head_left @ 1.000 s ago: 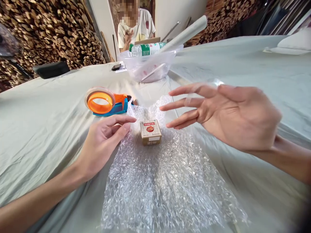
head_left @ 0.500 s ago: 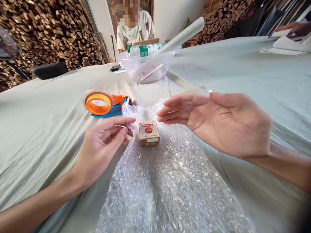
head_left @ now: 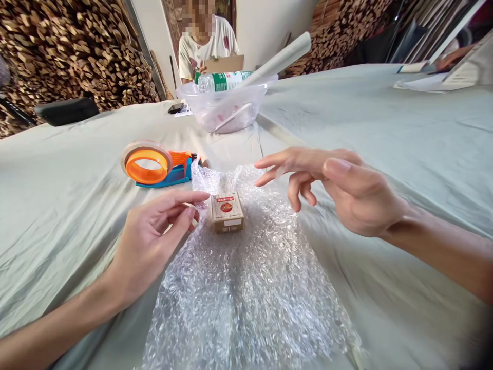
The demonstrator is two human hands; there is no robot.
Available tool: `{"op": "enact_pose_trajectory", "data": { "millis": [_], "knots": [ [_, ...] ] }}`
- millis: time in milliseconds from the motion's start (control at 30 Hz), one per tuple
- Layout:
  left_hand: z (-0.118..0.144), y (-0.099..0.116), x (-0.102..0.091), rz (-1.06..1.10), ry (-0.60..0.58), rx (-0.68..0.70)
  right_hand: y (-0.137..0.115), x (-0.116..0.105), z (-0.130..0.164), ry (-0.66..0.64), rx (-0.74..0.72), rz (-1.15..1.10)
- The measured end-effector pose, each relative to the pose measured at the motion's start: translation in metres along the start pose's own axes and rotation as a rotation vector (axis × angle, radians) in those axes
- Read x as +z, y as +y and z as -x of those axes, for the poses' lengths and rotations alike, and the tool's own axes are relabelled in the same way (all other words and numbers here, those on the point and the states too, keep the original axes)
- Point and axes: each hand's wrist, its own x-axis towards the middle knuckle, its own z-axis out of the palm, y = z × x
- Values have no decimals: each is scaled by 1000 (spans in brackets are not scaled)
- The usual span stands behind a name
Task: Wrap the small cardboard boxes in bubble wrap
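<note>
A small tan cardboard box (head_left: 227, 211) with a red label and red round emblem sits near the far end of a long sheet of bubble wrap (head_left: 246, 293). My left hand (head_left: 154, 231) is at the wrap's left edge, its index finger stretched toward the box and the other fingers loosely bent; it holds nothing that I can see. Over the right side of the wrap, my right hand (head_left: 339, 185) hovers open, fingers spread and apart from the box. An orange and blue tape dispenser (head_left: 169, 172) with a roll of tape lies just beyond my left hand.
A clear plastic basin (head_left: 227, 113) holds a green-labelled bottle (head_left: 221, 81) and a long white roll (head_left: 283, 56). A black case (head_left: 67, 111) and a phone (head_left: 176, 108) lie on the cloth. One person (head_left: 208, 46) sits opposite; another person's hand (head_left: 454, 57) is at far right.
My right hand has moved back from the box, its fingers now spread and some bent down. The wrap's far right part lies flatter. My left hand stays beside the box.
</note>
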Motion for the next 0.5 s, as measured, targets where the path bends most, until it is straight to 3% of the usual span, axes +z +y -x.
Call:
{"op": "enact_pose_trajectory", "data": {
  "millis": [100,300,500],
  "knots": [
    [1,-1,0,-26,3,27,5,1,0,-100,-8,-50],
    [3,-3,0,-36,20,80,-5,11,-1,35,-40,-239],
    [2,0,0,-77,26,138,-12,19,-5,-4,31,-512]
  ]
}}
